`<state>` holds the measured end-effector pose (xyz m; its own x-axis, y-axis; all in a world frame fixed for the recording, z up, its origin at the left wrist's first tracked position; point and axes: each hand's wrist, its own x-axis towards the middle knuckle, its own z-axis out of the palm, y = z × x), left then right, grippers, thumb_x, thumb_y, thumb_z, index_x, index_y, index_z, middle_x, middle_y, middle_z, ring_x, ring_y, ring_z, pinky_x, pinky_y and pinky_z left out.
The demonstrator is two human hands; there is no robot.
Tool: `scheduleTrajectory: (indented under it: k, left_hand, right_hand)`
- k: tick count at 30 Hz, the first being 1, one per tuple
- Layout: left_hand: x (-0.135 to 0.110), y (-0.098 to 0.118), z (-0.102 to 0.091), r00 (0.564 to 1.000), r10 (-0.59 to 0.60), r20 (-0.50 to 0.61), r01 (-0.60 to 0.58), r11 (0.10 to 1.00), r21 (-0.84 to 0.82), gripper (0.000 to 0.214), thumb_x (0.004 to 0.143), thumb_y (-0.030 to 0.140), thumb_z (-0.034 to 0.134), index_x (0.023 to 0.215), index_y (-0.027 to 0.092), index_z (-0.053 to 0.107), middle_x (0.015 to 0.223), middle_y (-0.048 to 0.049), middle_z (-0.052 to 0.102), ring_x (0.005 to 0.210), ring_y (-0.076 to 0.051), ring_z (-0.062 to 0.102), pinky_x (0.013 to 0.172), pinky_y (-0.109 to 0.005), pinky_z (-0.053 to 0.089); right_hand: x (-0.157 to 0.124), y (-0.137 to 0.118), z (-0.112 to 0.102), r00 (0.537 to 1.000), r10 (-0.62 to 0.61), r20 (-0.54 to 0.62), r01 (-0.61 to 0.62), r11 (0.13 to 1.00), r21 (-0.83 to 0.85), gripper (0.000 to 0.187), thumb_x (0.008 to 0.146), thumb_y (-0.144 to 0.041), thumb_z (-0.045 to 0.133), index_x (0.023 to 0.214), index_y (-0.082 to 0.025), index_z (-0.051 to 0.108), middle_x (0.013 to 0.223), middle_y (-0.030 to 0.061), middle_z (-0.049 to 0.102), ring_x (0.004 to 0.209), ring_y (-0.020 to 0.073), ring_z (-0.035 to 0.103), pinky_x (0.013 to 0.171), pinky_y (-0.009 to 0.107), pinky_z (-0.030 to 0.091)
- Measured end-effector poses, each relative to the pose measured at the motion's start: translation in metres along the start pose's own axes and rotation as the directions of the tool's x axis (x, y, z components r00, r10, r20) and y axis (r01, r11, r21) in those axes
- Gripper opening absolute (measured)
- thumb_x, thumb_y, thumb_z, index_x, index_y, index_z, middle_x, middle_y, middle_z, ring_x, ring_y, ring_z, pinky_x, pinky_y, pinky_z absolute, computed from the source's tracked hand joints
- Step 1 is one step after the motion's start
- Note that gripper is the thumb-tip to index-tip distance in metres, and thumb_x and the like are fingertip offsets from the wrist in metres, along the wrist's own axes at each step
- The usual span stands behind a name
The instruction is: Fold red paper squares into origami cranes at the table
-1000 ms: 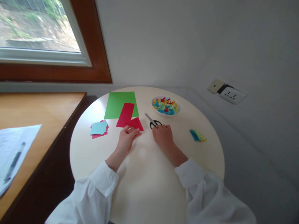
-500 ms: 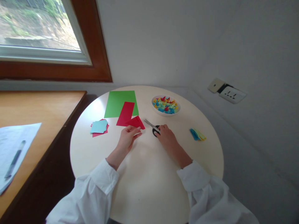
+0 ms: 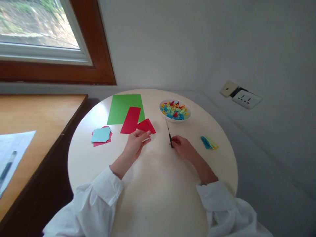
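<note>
My left hand (image 3: 136, 144) pinches the near edge of a folded red paper piece (image 3: 146, 125) on the round white table (image 3: 158, 184). A longer red paper strip (image 3: 130, 119) lies just behind it, overlapping a green sheet (image 3: 124, 108). My right hand (image 3: 182, 147) is closed round the black handles of a pair of scissors (image 3: 169, 134). The blades point away from me toward the white bowl (image 3: 175, 111) of small coloured paper bits.
A stack of light blue and red paper squares (image 3: 101, 135) lies left of my left hand. Small blue and yellow folded papers (image 3: 208, 143) sit at the right. A wooden desk (image 3: 32, 121) with a white sheet and pen (image 3: 7, 166) adjoins on the left. Wall sockets (image 3: 246, 98) are on the right.
My right hand took the scissors by the handles, lifted them and turned the blades to point away. My left hand kept its hold on the red paper and shifted slightly.
</note>
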<state>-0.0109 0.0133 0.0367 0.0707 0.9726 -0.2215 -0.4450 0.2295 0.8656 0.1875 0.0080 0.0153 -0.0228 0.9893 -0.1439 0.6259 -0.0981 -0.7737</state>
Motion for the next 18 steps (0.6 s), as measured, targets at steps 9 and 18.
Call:
scheduleTrajectory:
  k: [9, 18]
  left_hand:
    - [-0.003, 0.013, -0.001, 0.997, 0.058, -0.05, -0.054, 0.996, 0.07, 0.024, 0.053, 0.029, 0.078, 0.059, 0.012, 0.062, 0.063, -0.0031, 0.062, 0.063, -0.012, 0.057, 0.063, -0.026, 0.048]
    - [-0.012, 0.016, 0.002, 0.993, 0.117, -0.027, -0.113, 0.986, 0.121, 0.021, 0.057, 0.028, 0.076, 0.055, 0.011, 0.063, 0.054, -0.0039, 0.061, 0.059, -0.014, 0.058, 0.061, -0.029, 0.05]
  right_hand:
    - [-0.027, -0.007, 0.035, 0.944, -0.141, 0.298, -0.078, 0.782, 0.618, 0.028, 0.064, -0.041, 0.067, 0.068, -0.017, 0.051, 0.063, -0.0032, 0.045, 0.053, 0.0084, 0.038, 0.051, 0.025, 0.034]
    - [-0.037, -0.015, 0.033, 0.926, -0.26, 0.274, 0.095, 0.863, 0.497, 0.047, 0.077, -0.065, 0.043, 0.063, -0.02, 0.041, 0.057, -0.0034, 0.037, 0.051, 0.0102, 0.033, 0.049, 0.027, 0.027]
